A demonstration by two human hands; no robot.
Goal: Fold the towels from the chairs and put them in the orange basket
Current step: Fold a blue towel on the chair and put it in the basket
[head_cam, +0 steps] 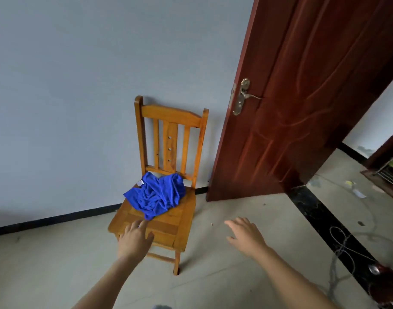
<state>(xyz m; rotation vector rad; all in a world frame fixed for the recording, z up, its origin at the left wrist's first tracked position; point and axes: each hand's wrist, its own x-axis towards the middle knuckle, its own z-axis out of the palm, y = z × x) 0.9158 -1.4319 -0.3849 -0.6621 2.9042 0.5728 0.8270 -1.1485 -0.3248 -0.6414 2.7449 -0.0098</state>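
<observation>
Both left hand [135, 238] and right hand [244, 234] hover loose, empty, near blue towel [156, 195] on chair [169, 117]; tag [141, 182] illegible

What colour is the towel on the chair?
Bright blue; the towel lies crumpled on the wooden chair, seen in the head view.

Crumpled blue towel [156, 194] on wooden chair [168, 226]

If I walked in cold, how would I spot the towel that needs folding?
Start at the dark red door standing open; just left of it a wooden chair backs against the pale wall. On it lies the towel, a crumpled heap, the only bright blue thing in view.
</observation>
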